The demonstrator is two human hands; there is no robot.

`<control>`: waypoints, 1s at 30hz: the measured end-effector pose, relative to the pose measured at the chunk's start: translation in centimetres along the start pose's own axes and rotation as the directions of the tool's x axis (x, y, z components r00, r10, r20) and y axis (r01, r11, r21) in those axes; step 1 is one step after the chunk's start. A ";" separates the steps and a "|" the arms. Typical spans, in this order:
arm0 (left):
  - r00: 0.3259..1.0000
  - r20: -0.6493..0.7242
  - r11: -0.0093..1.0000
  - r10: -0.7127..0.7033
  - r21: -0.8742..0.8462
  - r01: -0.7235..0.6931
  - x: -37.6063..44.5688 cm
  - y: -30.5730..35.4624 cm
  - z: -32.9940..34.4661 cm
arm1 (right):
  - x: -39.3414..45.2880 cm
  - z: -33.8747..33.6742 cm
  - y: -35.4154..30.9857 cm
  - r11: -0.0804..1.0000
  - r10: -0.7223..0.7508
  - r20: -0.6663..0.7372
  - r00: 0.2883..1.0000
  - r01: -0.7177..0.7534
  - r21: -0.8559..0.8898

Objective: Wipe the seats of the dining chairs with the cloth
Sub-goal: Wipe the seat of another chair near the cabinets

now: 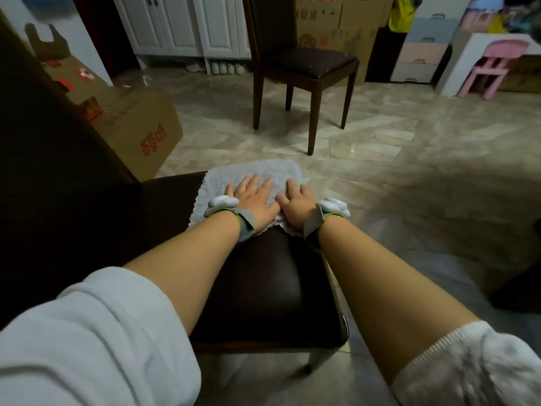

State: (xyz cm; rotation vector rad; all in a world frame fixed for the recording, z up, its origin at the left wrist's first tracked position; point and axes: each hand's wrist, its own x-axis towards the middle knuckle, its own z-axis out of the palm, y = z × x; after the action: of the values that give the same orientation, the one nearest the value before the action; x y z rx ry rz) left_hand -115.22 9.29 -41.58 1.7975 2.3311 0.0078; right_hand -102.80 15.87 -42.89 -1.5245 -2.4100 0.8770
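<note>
A pale grey fluffy cloth (263, 171) lies spread on the far end of a dark brown padded chair seat (263, 288) right below me. My left hand (253, 197) presses flat on the cloth with straight fingers. Beside it, my right hand (295, 203) also lies flat on the cloth, the two thumbs almost touching. Both wrists wear grey bands with white pieces. This chair's dark backrest (58, 159) rises at the left. A second dark wooden dining chair (307, 65) stands further off on the floor, with specks on its seat.
Cardboard boxes (140, 127) sit on the floor at the left, close to the near chair. More boxes (330, 27), white cabinets (181, 24), a drawer unit (424, 45) and a small pink chair (491, 68) line the back. Tiled floor (380, 171) spreads between the chairs.
</note>
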 end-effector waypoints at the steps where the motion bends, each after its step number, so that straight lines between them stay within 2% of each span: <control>1: 1.000 -0.001 1.000 0.011 0.001 -0.011 -1.5 0.5 0.3 | -1.7 0.4 0.5 0.999 0.003 0.003 1.000 -0.003 0.045; 4: 0.999 -0.016 0.998 0.049 0.027 -0.049 -5.3 1.6 0.7 | -6.4 0.8 1.1 0.997 0.002 -0.003 1.000 -0.002 0.083; 9: 0.983 -0.054 0.983 0.174 0.066 -0.170 -11.9 2.8 2.0 | -14.4 2.1 2.0 0.999 0.008 -0.048 0.999 -0.006 0.048; 13: 0.950 -0.142 0.956 0.278 0.138 -0.259 -16.9 3.2 3.7 | -20.3 3.2 2.8 0.997 -0.075 -0.122 0.990 0.074 -0.013; 18: 0.899 -0.168 0.890 0.404 0.299 -0.344 -19.3 2.3 6.2 | -24.2 3.5 4.6 0.981 -0.179 -0.082 0.980 0.171 -0.097; 24: 0.874 -0.168 0.866 0.455 0.309 -0.392 -19.3 1.0 5.8 | -23.9 4.0 3.7 0.951 -0.170 -0.064 0.983 0.146 -0.273; 26: 0.885 -0.180 0.881 0.429 0.300 -0.366 -19.9 -0.2 5.9 | -23.2 4.4 3.0 0.930 -0.176 -0.072 0.982 0.142 -0.340; 30: 0.914 -0.255 0.934 0.317 0.253 -0.253 -21.7 -2.7 6.4 | -21.8 5.5 0.5 0.819 -0.298 -0.034 0.954 0.237 -0.522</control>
State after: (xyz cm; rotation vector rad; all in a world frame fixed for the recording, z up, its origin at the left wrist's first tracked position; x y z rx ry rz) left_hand -111.49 -12.98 -44.89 2.3834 2.3015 0.0712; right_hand -94.54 -5.05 -43.91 -1.2653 -2.8161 0.0767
